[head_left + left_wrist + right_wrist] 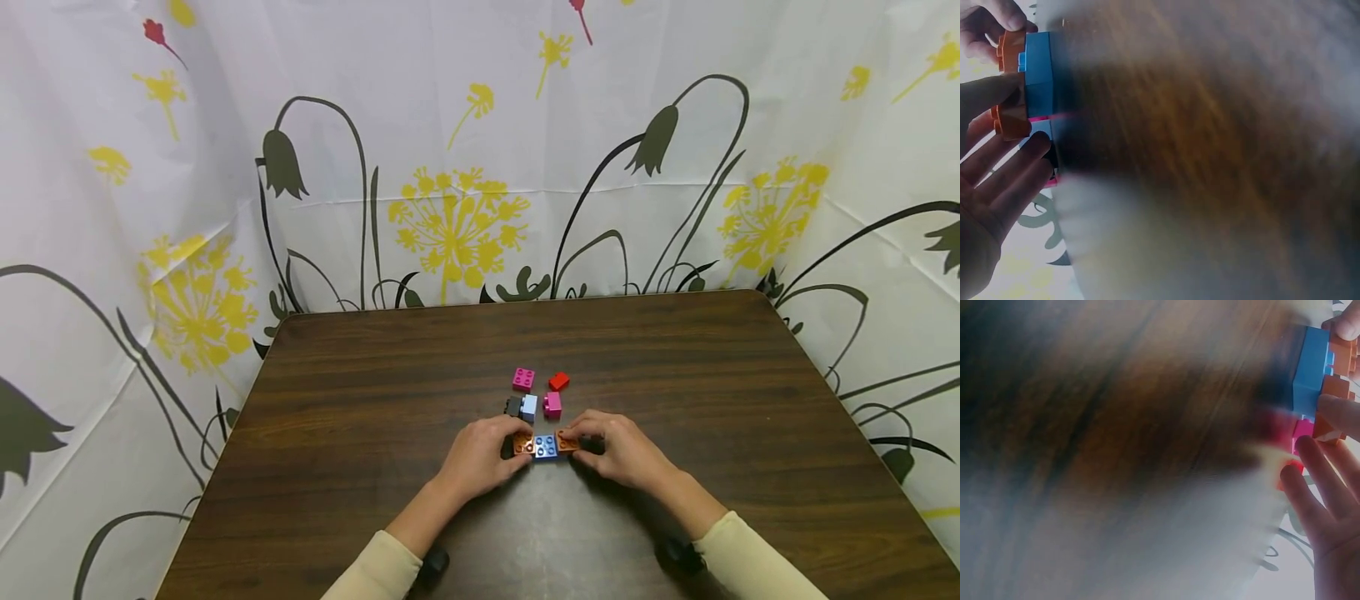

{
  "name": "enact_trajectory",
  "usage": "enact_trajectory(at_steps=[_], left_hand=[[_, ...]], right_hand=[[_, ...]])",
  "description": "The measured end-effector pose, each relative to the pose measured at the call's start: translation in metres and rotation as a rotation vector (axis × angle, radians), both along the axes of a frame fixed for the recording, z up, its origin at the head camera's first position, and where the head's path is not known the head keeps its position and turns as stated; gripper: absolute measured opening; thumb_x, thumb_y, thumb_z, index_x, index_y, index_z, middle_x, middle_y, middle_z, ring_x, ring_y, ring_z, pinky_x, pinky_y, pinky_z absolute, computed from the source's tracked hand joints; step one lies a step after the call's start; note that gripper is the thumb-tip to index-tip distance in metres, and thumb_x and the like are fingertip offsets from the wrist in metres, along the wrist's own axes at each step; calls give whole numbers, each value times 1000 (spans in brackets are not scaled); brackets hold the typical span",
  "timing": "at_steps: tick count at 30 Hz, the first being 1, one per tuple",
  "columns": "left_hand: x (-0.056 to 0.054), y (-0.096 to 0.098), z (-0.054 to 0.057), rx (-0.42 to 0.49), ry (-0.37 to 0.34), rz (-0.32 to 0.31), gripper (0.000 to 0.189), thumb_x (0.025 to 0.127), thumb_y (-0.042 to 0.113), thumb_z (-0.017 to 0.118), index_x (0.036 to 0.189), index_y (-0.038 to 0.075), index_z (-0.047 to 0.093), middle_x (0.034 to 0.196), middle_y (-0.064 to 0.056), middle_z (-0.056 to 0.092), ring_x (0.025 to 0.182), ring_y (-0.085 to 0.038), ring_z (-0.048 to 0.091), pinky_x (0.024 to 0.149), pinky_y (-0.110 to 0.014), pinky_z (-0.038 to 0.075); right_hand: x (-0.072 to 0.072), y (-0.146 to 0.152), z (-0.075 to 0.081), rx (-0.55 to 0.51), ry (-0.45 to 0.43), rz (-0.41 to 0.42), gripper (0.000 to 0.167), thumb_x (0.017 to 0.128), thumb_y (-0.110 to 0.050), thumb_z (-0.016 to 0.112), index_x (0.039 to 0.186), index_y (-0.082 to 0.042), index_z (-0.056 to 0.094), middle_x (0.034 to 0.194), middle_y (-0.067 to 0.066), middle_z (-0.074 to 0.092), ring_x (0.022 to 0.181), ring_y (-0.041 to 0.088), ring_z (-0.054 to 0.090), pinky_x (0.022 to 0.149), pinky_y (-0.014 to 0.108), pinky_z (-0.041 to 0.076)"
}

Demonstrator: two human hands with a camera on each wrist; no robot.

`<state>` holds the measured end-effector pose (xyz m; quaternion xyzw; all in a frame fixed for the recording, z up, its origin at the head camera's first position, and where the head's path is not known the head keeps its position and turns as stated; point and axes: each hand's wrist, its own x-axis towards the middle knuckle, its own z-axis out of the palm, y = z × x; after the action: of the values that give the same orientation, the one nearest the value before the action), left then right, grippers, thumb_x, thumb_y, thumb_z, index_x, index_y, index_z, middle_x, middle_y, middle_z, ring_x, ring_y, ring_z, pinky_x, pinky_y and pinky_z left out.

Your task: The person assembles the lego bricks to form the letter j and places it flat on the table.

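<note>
My left grip (480,454) pinches one orange brick (524,444), right grip (621,450) another orange brick (567,442), at nine and three o'clock of blue brick (545,447).

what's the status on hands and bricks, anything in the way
Left hand pinching one orange brick, right hand another orange brick. Both over ends of blue brick. Nearer pink brick just beyond, apparently not blocking.
</note>
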<state>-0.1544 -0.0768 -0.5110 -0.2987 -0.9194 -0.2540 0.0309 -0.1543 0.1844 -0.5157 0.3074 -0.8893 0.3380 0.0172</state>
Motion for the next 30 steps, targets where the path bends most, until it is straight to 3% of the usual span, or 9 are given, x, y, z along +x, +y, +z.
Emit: enact_trajectory(at_steps=[8, 17, 24, 30], left_hand=[[0, -2, -5, 43, -4, 9, 30, 82, 32, 81, 108, 19, 73, 101, 9, 68, 86, -5, 61, 76, -30, 52], [-2, -2, -4, 19, 32, -36, 28, 83, 30, 80, 107, 17, 72, 102, 7, 69, 92, -7, 64, 81, -31, 53], [-3, -3, -4, -8, -1, -40, 30, 84, 32, 79, 109, 18, 68, 105, 7, 67, 92, -6, 62, 81, -31, 52], [-2, -4, -3, -25, -57, -52, 46, 85, 35, 78, 125, 17, 63, 121, 2, 65, 107, -11, 61, 91, -34, 50]], right_hand=[[-3, -1, 8, 24, -5, 28, 24, 82, -23, 82, 105, -18, 75, 105, -11, 69, 96, 5, 64, 83, 34, 55], [-21, -7, 20, -12, 95, -86, 22, 86, -16, 77, 108, -11, 75, 107, -3, 70, 99, 15, 66, 85, 41, 54], [-40, -13, 19, 100, 83, -68, 33, 88, -14, 75, 120, -12, 71, 122, 1, 65, 113, 21, 61, 94, 46, 49], [-48, -18, 15, 176, 31, -61, 35, 89, -23, 74, 123, -16, 70, 123, 0, 62, 112, 21, 60, 94, 45, 48]])
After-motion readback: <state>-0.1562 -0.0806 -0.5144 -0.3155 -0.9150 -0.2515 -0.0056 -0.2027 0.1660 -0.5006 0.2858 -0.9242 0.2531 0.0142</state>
